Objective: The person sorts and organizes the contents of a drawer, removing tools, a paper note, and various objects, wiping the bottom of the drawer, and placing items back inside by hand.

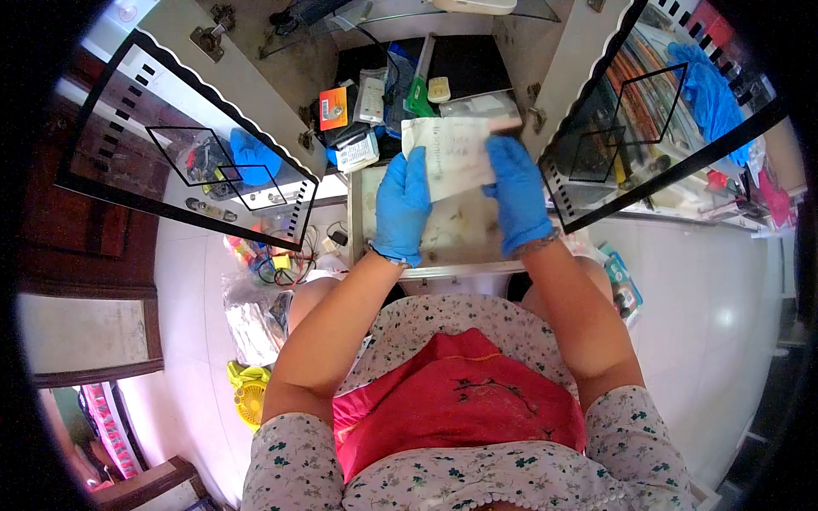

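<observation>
Both of my hands wear blue gloves. My left hand (403,211) grips the left edge of a whitish sheet of paper (456,157) with faint print. My right hand (518,198) holds the right side of the same paper, its fingertips partly behind it. The paper is tilted up above a pulled-out drawer (400,243) with a stained bottom. Just beyond it, on the cabinet shelf, lie an orange card (335,108), a white remote-like device (371,98), a green-handled tool (418,98) and a small printed white box (356,152).
Two glass cabinet doors, the left door (170,162) and the right door (639,119), stand open on either side. On the floor at left are tangled cables (294,268), plastic bags (256,319) and a yellow fan (249,400). A teal box (620,281) is at right.
</observation>
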### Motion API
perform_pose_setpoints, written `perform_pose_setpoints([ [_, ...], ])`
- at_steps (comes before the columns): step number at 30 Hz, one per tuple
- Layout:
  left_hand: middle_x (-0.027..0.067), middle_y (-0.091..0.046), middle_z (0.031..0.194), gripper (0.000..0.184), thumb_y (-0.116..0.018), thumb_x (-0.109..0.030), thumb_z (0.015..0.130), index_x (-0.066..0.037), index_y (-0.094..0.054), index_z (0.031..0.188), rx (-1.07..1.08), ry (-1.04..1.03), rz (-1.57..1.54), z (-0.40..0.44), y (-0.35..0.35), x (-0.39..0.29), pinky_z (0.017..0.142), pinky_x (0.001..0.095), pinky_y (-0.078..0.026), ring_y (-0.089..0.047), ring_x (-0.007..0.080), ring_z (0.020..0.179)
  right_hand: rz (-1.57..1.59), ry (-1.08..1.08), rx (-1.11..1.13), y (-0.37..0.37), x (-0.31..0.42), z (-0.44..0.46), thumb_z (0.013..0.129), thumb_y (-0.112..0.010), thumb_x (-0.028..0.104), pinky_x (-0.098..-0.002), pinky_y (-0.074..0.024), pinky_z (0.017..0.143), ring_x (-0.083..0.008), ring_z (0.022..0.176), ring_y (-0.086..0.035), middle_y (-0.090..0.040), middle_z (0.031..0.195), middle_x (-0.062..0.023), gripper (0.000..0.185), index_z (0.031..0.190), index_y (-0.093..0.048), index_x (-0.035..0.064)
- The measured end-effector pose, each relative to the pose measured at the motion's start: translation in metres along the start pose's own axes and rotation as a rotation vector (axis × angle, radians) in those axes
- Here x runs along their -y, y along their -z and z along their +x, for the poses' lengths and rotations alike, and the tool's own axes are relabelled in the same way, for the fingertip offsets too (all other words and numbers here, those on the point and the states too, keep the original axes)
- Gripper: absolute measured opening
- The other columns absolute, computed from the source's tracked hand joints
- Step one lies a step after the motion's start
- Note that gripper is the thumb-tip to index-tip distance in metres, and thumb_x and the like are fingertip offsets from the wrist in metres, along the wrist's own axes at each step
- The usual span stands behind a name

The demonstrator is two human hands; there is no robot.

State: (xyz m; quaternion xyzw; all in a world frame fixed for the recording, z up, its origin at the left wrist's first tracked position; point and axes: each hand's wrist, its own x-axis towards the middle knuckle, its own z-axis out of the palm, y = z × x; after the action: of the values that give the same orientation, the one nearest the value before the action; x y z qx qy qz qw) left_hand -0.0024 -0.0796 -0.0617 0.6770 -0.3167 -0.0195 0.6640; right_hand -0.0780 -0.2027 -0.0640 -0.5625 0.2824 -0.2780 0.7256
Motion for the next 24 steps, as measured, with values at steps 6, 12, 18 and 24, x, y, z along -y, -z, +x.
perform_pose_setpoints([
  [6, 0.0062, -0.059, 0.089, 0.027, -0.045, -0.021, 0.09, 0.002, -0.052, 0.103, 0.003, 0.133, -0.138, -0.001, 0.0, -0.004, 0.071, 0.0224, -0.043, -0.05, 0.007, 0.078, 0.006, -0.025, -0.024, -0.001, 0.006, -0.003, 0.084, -0.054, 0.03, -0.0192, -0.041, 0.05, -0.0052, 0.067, -0.049, -0.058, 0.09, 0.0028, 0.027, 0.103, -0.058, 0.012],
  [12, 0.0066, -0.059, 0.092, 0.027, -0.046, -0.018, 0.089, 0.002, -0.051, 0.107, -0.025, 0.268, -0.227, -0.002, 0.0, -0.007, 0.072, 0.0219, -0.042, -0.049, 0.0068, 0.08, 0.002, -0.043, -0.022, 0.0, 0.01, -0.004, 0.083, -0.055, 0.029, -0.0192, -0.0413, 0.05, -0.0044, 0.067, -0.049, -0.058, 0.091, 0.0035, 0.026, 0.103, -0.059, 0.0125],
  [18, 0.0058, -0.058, 0.091, 0.027, -0.046, -0.019, 0.09, 0.002, -0.052, 0.106, -0.025, 0.3, -0.257, -0.001, 0.0, -0.012, 0.071, 0.021, -0.042, -0.049, 0.0064, 0.079, 0.244, -0.041, 0.137, 0.003, 0.011, 0.001, 0.084, -0.054, 0.024, -0.0192, -0.0276, 0.039, -0.0042, 0.046, -0.038, -0.05, 0.061, 0.0034, 0.018, 0.093, -0.059, 0.0086],
  [24, 0.0053, -0.058, 0.089, 0.026, -0.046, -0.019, 0.09, 0.001, -0.053, 0.104, -0.008, 0.274, -0.23, -0.002, 0.001, -0.015, 0.07, 0.0209, -0.042, -0.049, 0.0063, 0.078, 0.328, -0.1, 0.149, 0.001, 0.017, 0.0, 0.084, -0.054, 0.02, -0.021, -0.0211, 0.037, -0.0049, 0.039, -0.028, -0.04, 0.05, 0.0049, 0.011, 0.082, -0.057, 0.0099],
])
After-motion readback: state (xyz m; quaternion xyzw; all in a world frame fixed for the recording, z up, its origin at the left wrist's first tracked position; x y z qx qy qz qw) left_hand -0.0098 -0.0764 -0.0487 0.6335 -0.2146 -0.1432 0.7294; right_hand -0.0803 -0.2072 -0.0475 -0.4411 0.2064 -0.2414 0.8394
